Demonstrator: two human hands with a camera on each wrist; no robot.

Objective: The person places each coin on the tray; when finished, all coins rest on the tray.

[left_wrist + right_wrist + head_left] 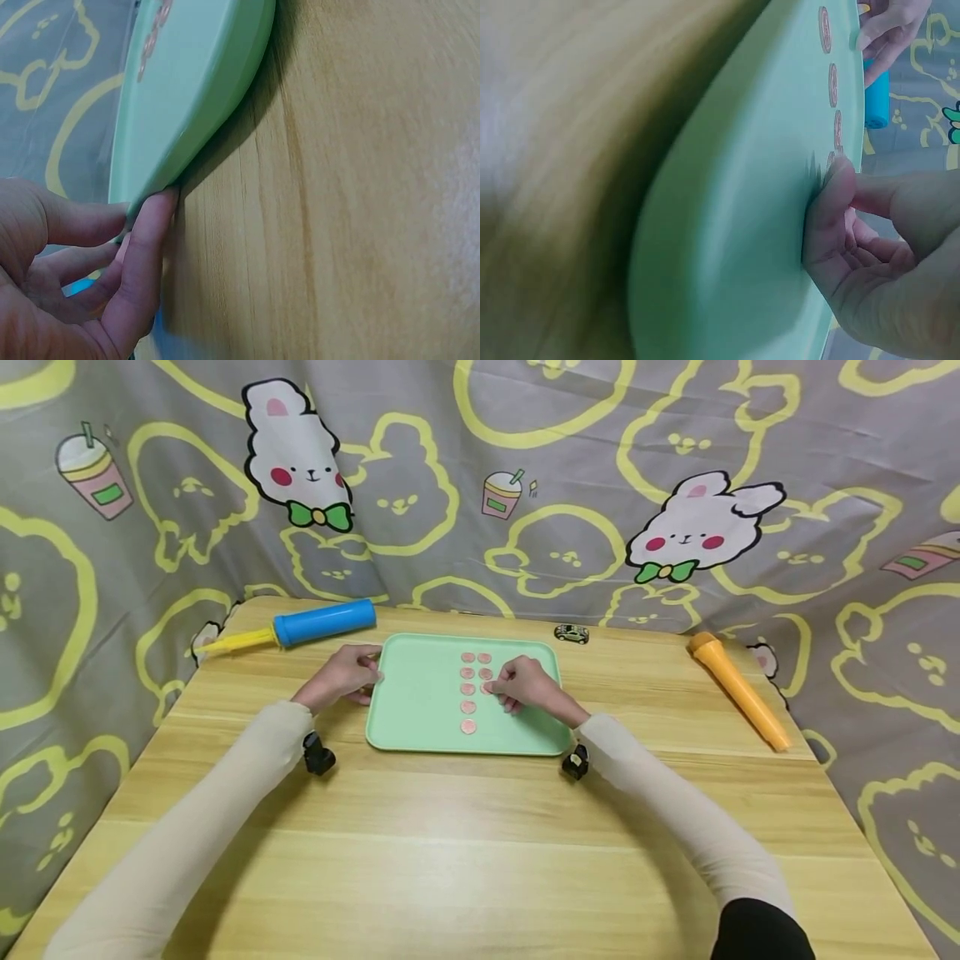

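A light green tray (420, 710) lies on the wooden table with several copper-coloured coins (468, 707) on it in two columns. At the tray's left edge, my left hand (347, 675) pinches the rim; the left wrist view shows the thumb above and fingers below it. Over the tray, my right hand (525, 682) pinches a coin (487, 688) between thumb and index finger, at the lower end of the shorter right column. In the right wrist view the fingertips partly hide this coin, and the other curled fingers rest on or close to the tray's surface.
A blue and yellow hand pump (322, 622) lies behind my left hand. A small toy car (572, 633) stands beyond the tray's back right corner. Farther right lies an orange toy microphone (738, 692). A patterned curtain (420, 485) hangs around the table's back and sides.
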